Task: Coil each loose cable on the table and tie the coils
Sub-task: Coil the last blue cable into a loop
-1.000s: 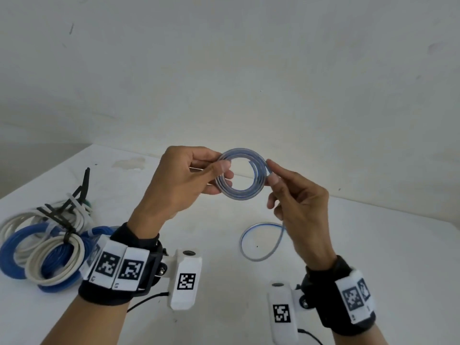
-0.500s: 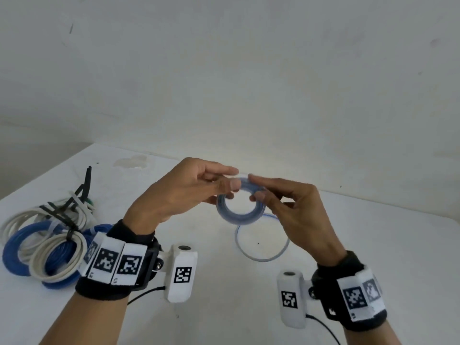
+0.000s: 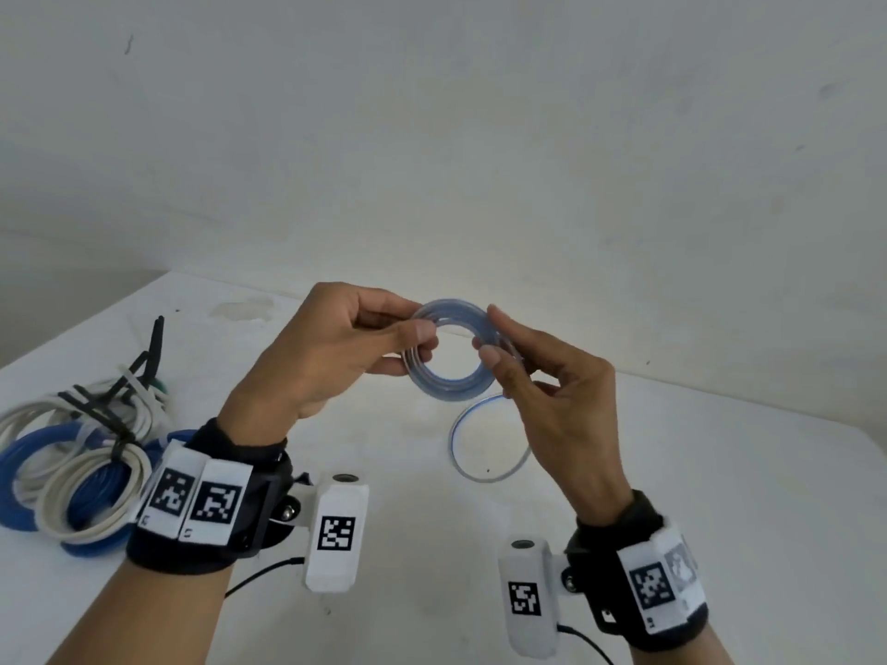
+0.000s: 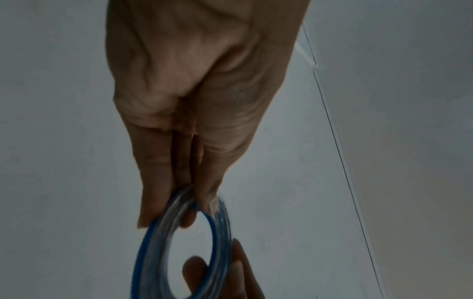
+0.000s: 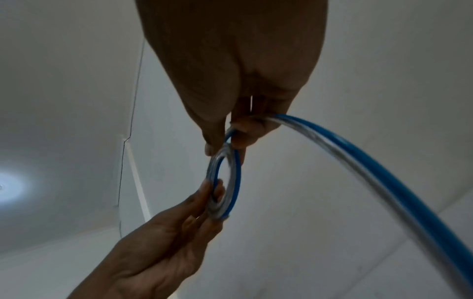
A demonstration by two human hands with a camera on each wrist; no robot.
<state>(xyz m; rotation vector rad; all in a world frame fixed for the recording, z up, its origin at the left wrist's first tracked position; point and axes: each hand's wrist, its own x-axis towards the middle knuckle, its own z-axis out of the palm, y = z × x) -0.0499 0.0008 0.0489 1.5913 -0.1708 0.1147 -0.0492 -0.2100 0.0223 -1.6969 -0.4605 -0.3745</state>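
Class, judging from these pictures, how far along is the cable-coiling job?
Done: white and blue coils lie tied with black ties at the table's left. In hand: left hand and right hand pinch a clear-blue coil. Left: its loose tail, then tying.

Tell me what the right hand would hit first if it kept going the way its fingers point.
Probably the left hand: the right hand points across the blue-striped cable coil they both pinch. Depth is uncertain.
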